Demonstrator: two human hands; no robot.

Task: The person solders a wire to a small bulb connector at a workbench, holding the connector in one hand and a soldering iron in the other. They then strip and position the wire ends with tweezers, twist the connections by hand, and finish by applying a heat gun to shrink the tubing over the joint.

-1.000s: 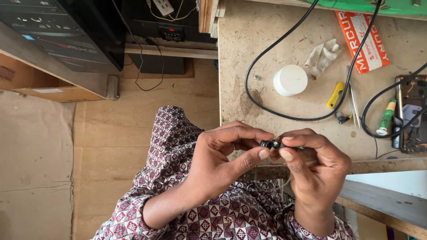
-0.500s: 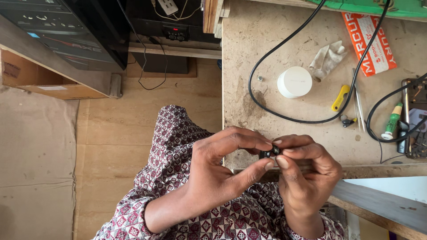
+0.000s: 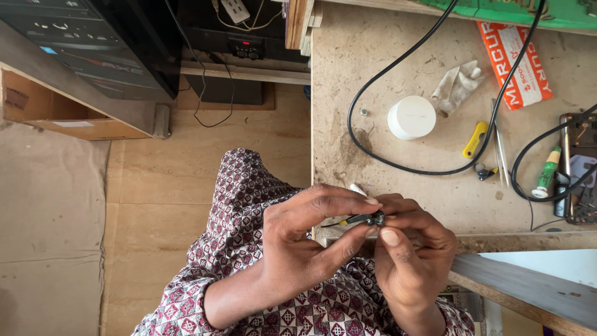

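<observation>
Over a scuffed workbench (image 3: pixel 373 74), left hand (image 3: pixel 298 242) and right hand (image 3: pixel 413 255) pinch a small black earbud-like part (image 3: pixel 372 218).

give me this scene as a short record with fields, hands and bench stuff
left hand: pinches a small black part at its fingertips
right hand: grips the same part from the other side
setting: over the near edge of a worn workbench
on bench: black cable, white round lid, crumpled cloth, yellow-handled tool, green-handled screwdriver
</observation>
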